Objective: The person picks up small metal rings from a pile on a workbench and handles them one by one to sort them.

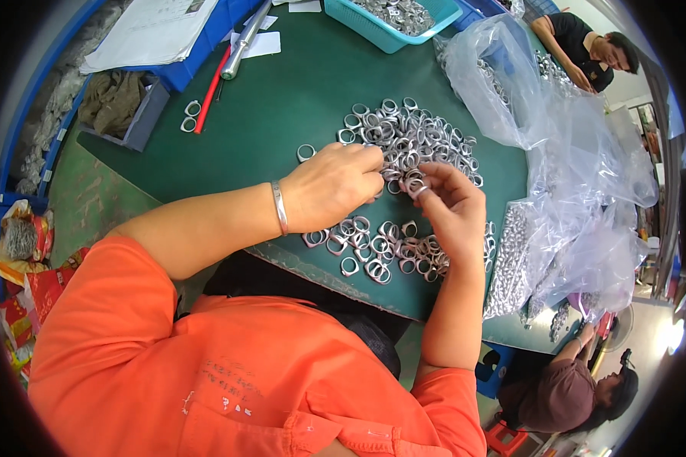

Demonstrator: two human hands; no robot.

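My right hand (456, 209) pinches a silver metal ring (415, 185) between thumb and fingers, at the near side of a heap of similar rings (423, 135). Beside it, to the left, my left hand (334, 186) has its fingers curled closed; whatever they hold, if anything, is hidden. One loose ring (306, 152) lies just beyond the left hand's knuckles. Nearer to me, below both hands, a second spread of rings (377, 247) lies along the front edge of the green table (274, 99).
A turquoise basket (392, 39) of metal parts stands at the back. Clear plastic bags (556, 167) cover the right side. Far left lie a red stick (213, 87), a tapered metal rod (244, 42) and a grey bin (141, 114) with cloth. Two people sit at the right.
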